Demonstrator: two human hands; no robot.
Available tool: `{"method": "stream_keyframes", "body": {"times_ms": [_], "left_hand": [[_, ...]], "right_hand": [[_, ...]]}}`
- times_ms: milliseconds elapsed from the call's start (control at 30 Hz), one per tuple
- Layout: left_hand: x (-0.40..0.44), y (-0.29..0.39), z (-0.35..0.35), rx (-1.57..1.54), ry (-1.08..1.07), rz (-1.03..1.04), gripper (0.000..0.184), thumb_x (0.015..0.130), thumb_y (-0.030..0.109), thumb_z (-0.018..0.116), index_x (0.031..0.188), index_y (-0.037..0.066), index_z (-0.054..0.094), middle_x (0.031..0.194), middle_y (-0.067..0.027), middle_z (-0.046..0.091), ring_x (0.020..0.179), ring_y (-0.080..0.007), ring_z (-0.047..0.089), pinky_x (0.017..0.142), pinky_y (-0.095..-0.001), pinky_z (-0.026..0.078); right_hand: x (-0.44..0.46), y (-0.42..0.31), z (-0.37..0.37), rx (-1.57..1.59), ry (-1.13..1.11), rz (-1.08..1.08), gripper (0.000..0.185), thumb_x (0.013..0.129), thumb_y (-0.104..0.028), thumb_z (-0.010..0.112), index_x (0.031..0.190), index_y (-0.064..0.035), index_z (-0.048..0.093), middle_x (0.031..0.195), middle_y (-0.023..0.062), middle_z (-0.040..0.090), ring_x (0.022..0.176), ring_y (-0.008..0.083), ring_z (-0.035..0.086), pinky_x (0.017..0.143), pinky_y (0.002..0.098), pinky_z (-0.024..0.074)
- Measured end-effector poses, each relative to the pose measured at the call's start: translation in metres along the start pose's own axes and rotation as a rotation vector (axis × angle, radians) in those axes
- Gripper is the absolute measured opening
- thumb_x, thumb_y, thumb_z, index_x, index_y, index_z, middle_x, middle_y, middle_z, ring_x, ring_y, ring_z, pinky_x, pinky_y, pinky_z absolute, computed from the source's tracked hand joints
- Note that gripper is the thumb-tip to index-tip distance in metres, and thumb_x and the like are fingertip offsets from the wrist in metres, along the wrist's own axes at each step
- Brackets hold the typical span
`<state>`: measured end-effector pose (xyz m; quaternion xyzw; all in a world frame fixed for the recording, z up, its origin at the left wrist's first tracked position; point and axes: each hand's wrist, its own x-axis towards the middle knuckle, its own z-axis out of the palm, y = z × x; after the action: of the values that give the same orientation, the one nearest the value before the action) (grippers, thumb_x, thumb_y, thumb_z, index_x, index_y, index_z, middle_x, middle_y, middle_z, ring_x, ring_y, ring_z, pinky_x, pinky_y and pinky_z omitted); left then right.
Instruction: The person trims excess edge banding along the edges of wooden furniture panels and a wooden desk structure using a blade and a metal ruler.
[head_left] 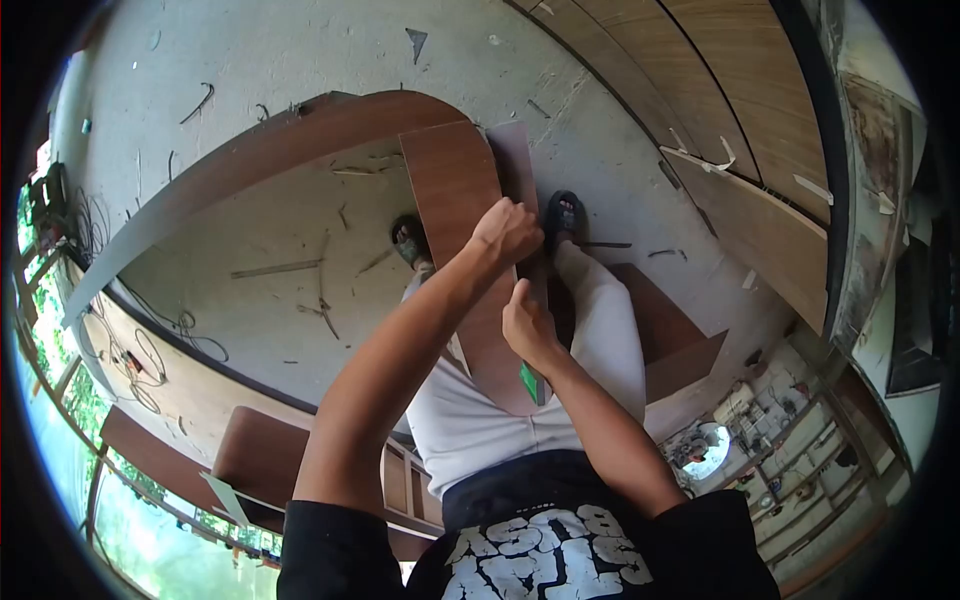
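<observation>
In the head view, we see a long brown board (452, 190), with its near end over our white pants (445, 440) and its far part between our sandals (565, 212). Our left hand (507, 232) is bunched up in a fist at the right edge of the board; we cannot tell if something is inside it. Our right hand (529, 322) is closer to our belly, by the same edge, with its fingers curled in. We cannot tell what they hold. A green thing (530, 381) shows by our right wrist. On the left, a big bent brown strip (250, 160) curves over the gray floor (300, 45), with thin scraps (275, 269) near it.
</observation>
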<state>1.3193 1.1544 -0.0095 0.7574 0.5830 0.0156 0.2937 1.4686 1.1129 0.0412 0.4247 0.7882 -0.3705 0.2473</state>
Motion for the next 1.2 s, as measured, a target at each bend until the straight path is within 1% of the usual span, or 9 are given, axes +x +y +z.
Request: {"method": "stream_keyframes", "body": {"times_ms": [233, 333, 433, 533, 567, 800, 900, 1100, 1200], "left_hand": [[0.001, 0.008, -0.004, 0.105, -0.188, -0.044, 0.013, 0.074, 0.018, 0.055, 0.068, 0.016, 0.066, 0.076, 0.0, 0.064, 0.082, -0.0177, 0.061, 0.072, -0.0328, 0.044], [-0.011, 0.01, 0.007, 0.099, -0.081, 0.104, 0.015, 0.074, 0.02, 0.056, 0.083, 0.024, 0.067, 0.097, 0.0037, 0.062, 0.095, -0.0146, 0.057, 0.085, -0.0314, 0.04], [-0.019, 0.001, 0.002, -0.132, 0.335, 0.218, 0.01, 0.072, 0.016, 0.056, 0.075, 0.015, 0.066, 0.076, -0.0007, 0.063, 0.082, -0.0196, 0.06, 0.078, -0.0379, 0.045], [-0.016, -0.003, 0.01, -0.033, 0.105, 0.228, 0.009, 0.07, 0.015, 0.057, 0.067, 0.014, 0.065, 0.071, -0.0005, 0.061, 0.079, -0.0186, 0.06, 0.072, -0.0327, 0.046], [-0.012, -0.003, 0.019, -0.015, 0.196, 0.199, 0.011, 0.069, 0.015, 0.057, 0.061, 0.014, 0.064, 0.069, -0.0018, 0.062, 0.075, -0.0186, 0.062, 0.07, -0.0299, 0.047], [-0.012, 0.01, -0.003, 0.01, -0.209, 0.121, 0.011, 0.069, 0.021, 0.059, 0.065, 0.014, 0.066, 0.073, -0.0021, 0.065, 0.076, -0.0179, 0.063, 0.073, -0.033, 0.046], [-0.027, 0.016, 0.005, -0.18, -0.029, 0.27, 0.01, 0.069, 0.02, 0.059, 0.065, 0.013, 0.065, 0.079, -0.0025, 0.063, 0.091, -0.0172, 0.059, 0.081, -0.0335, 0.046], [-0.028, 0.019, 0.022, -0.161, -0.01, 0.243, 0.008, 0.067, 0.016, 0.057, 0.061, 0.013, 0.062, 0.072, -0.0019, 0.06, 0.082, -0.0187, 0.06, 0.078, -0.0329, 0.046], [-0.027, 0.017, 0.025, -0.076, 0.01, 0.239, 0.005, 0.064, 0.016, 0.06, 0.06, 0.013, 0.061, 0.071, -0.0006, 0.058, 0.077, -0.0175, 0.058, 0.069, -0.0319, 0.046]], "right_hand": [[0.026, 0.012, -0.004, 0.011, -0.097, -0.07, 0.03, 0.079, -0.006, 0.047, 0.101, 0.0057, 0.031, 0.066, 0.0282, 0.058, 0.061, 0.0436, 0.059, 0.054, 0.0506, 0.0477], [0.007, 0.006, -0.011, 0.011, -0.005, -0.133, 0.029, 0.078, -0.005, 0.046, 0.101, 0.0063, 0.032, 0.064, 0.0279, 0.058, 0.06, 0.0424, 0.059, 0.052, 0.0495, 0.0477], [0.007, 0.012, -0.002, 0.036, -0.032, -0.08, 0.027, 0.078, -0.006, 0.046, 0.099, 0.0066, 0.034, 0.063, 0.0267, 0.058, 0.06, 0.0397, 0.06, 0.051, 0.0485, 0.0477], [0.009, 0.013, 0.01, 0.034, -0.046, -0.064, 0.025, 0.079, -0.007, 0.045, 0.098, 0.0058, 0.035, 0.063, 0.0261, 0.058, 0.06, 0.0392, 0.061, 0.052, 0.049, 0.0478], [0.006, 0.014, 0.012, 0.017, -0.051, -0.048, 0.025, 0.08, -0.007, 0.045, 0.098, 0.0053, 0.035, 0.063, 0.0257, 0.058, 0.06, 0.0392, 0.061, 0.052, 0.0492, 0.0481], [0.0, 0.007, -0.001, 0.065, -0.094, -0.032, 0.037, 0.082, -0.01, 0.044, 0.112, 0.0079, 0.031, 0.066, 0.024, 0.06, 0.063, 0.0398, 0.061, 0.056, 0.0479, 0.0499], [-0.03, 0.004, -0.006, 0.032, -0.067, -0.077, 0.038, 0.081, -0.01, 0.046, 0.11, 0.0094, 0.032, 0.06, 0.0222, 0.058, 0.057, 0.0379, 0.061, 0.051, 0.0436, 0.0502], [-0.025, 0.025, 0.033, -0.077, -0.015, -0.102, 0.032, 0.078, -0.006, 0.047, 0.103, 0.0105, 0.034, 0.053, 0.0187, 0.057, 0.052, 0.0332, 0.061, 0.041, 0.0402, 0.0471], [-0.014, 0.021, 0.028, 0.017, -0.099, -0.01, 0.025, 0.084, -0.006, 0.043, 0.107, 0.002, 0.04, 0.06, 0.0208, 0.06, 0.056, 0.0348, 0.062, 0.047, 0.0404, 0.05]]}}
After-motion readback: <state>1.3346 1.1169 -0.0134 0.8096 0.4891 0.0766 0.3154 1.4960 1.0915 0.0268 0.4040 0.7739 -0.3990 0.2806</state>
